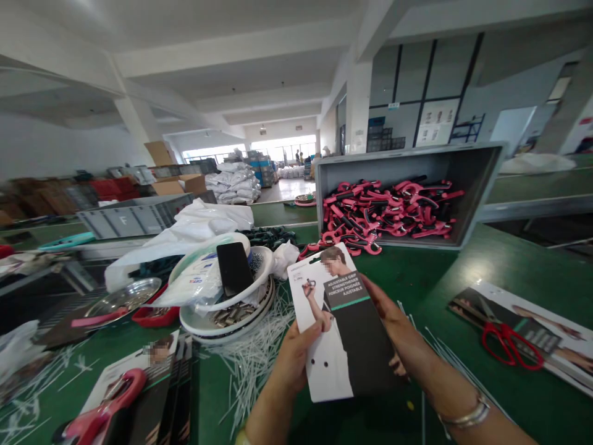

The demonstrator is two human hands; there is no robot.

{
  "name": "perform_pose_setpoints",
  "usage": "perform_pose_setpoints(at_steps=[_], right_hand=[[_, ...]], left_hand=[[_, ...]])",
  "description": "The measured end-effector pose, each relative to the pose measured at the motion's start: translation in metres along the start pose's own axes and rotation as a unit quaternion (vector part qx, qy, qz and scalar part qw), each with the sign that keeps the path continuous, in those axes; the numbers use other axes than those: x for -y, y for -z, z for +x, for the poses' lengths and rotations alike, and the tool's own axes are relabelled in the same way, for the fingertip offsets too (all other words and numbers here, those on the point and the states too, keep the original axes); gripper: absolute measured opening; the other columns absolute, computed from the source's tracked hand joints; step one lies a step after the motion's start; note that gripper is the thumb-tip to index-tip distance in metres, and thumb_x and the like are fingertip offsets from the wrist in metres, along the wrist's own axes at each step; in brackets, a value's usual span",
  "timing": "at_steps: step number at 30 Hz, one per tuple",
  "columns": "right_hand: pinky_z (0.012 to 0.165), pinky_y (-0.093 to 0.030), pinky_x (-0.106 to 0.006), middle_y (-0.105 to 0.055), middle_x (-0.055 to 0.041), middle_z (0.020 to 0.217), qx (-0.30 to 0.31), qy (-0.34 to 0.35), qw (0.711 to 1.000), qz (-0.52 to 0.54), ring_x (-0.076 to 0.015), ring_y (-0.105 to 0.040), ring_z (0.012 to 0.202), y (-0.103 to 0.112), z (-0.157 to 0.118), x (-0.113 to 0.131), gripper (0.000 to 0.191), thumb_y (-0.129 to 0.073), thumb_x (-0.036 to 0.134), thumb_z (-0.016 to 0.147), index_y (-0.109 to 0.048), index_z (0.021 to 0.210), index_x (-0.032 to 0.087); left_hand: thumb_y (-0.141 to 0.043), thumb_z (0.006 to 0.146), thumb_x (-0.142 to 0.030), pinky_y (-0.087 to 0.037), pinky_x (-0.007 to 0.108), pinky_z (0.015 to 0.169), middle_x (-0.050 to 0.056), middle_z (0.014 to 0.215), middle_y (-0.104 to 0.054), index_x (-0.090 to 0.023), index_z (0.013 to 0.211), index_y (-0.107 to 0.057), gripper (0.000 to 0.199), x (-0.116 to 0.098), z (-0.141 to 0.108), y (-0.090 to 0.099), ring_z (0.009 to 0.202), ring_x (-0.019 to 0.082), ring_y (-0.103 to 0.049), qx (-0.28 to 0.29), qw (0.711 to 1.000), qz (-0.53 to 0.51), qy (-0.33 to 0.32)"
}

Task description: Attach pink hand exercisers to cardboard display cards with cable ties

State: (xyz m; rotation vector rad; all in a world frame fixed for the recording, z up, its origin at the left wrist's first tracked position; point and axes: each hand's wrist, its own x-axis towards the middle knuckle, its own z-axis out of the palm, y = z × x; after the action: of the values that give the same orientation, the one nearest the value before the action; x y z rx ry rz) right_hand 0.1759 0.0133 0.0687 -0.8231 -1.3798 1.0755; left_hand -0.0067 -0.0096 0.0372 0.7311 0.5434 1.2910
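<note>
A printed packaging card (365, 346) labelled as an adjustable grip strengthener is held up before me, tilted, with two small dark holes low on its white side. My left hand (296, 352) grips its left edge, thumb on the front and fingers out of sight behind. Along the right edge my right hand (393, 315) holds the same card, its fingertips mostly hidden. To the lower left, a pink and black hand grip (123, 395) lies on a stack of similar cards (160, 402). Red-handled scissors (509, 346) rest on more cards (563, 327) at the right.
Behind the card, a tipped grey crate (482, 198) spills pink and black grips (384, 210). White plastic ties (254, 352) are scattered on the green table (467, 259). A phone (234, 269) lies on a white basket (266, 266) over metal parts. A metal dish (143, 290) stands left.
</note>
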Motion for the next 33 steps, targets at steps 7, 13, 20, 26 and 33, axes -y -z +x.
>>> perform_pose_setpoints(at_steps=[7,13,20,26,33], right_hand=[[0.079,-0.047,-0.037,-0.063,-0.0073,0.100,0.061,0.242,0.838,-0.485,-0.0231,-0.056,0.095,0.005,0.007,0.031,0.020,-0.060,0.033,0.080,-0.067,0.096,0.024],[0.075,-0.046,-0.029,-0.064,-0.0066,0.087,0.070,0.274,0.823,-0.493,-0.0176,-0.058,0.083,-0.023,0.017,0.020,0.020,-0.044,0.021,0.089,-0.061,0.079,0.019],[0.076,-0.044,-0.025,-0.063,-0.0049,0.105,0.067,0.133,0.834,-0.531,-0.0139,-0.059,0.085,0.030,0.051,0.031,0.026,-0.045,0.034,0.089,-0.058,0.107,0.021],[0.064,-0.043,-0.029,-0.067,-0.0068,0.071,0.107,-0.182,0.696,-0.686,-0.0227,-0.064,0.073,0.135,0.027,-0.002,0.016,-0.062,0.030,0.073,-0.066,0.063,0.018],[0.069,-0.046,-0.034,-0.069,-0.0146,0.086,0.113,-0.240,0.685,-0.678,-0.0284,-0.065,0.087,0.126,0.004,-0.050,0.022,-0.055,0.033,0.076,-0.068,0.077,0.015]], left_hand=[[-0.069,0.073,-0.029,-0.044,0.025,0.061,0.003,0.076,-0.058,-0.012,0.080,-0.060,0.021,-0.001,-0.001,-0.006,0.063,0.012,-0.054,0.022,0.992,0.126,-0.011],[-0.072,0.070,-0.031,-0.044,0.024,0.061,0.003,0.075,-0.061,-0.013,0.082,-0.060,0.025,0.000,-0.001,-0.005,0.063,0.013,-0.056,-0.009,0.988,0.155,0.021],[-0.077,0.064,-0.031,-0.049,0.030,0.065,0.008,0.090,-0.067,-0.016,0.119,-0.051,0.062,-0.006,0.002,0.001,0.069,0.019,-0.063,-0.064,0.988,0.129,0.058],[-0.077,0.062,-0.031,-0.051,0.033,0.069,0.011,0.100,-0.068,-0.019,0.134,-0.037,0.083,-0.010,0.017,0.014,0.079,0.024,-0.066,-0.120,0.965,0.228,0.052],[-0.077,0.060,-0.024,-0.050,0.030,0.079,0.011,0.135,-0.049,-0.024,0.139,-0.032,0.090,-0.011,0.019,0.023,0.107,0.027,-0.059,-0.141,0.966,0.209,0.052]])
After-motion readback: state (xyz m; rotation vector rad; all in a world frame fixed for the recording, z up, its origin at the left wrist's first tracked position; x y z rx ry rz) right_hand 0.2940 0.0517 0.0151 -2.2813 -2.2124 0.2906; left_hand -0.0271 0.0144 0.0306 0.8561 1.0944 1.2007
